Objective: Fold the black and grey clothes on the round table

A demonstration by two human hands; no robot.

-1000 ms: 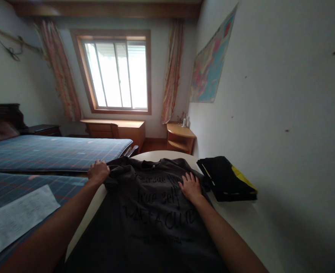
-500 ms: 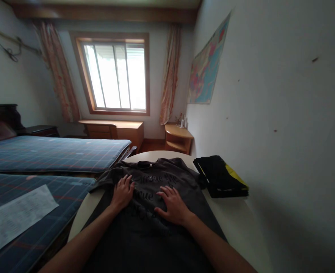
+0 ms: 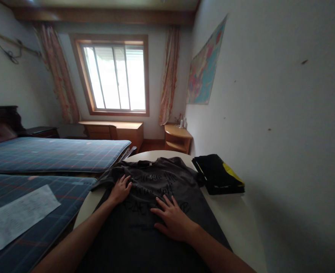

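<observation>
A dark grey T-shirt (image 3: 156,170) with black lettering lies spread front up on a pale round table (image 3: 235,223), its collar at the far side. On the upper left of the shirt rests my left hand (image 3: 121,189), open, with its fingers pointing away from me. My right hand (image 3: 174,220) lies flat on the middle of the shirt over the lettering, fingers spread. Neither hand grips the cloth. My forearms cover part of the lower shirt, and its near hem is out of view.
Folded black clothes with a yellow patch (image 3: 218,174) are stacked at the table's right, near the white wall (image 3: 298,159). Left of the table are beds with blue plaid mattresses (image 3: 71,153), a sheet of paper (image 3: 22,216) on the nearer one. Wooden desks (image 3: 127,131) stand beneath the window.
My right hand has slid down the shirt towards me, showing more lettering above it. The shirt front looks smoother. My left hand stays near the same spot.
</observation>
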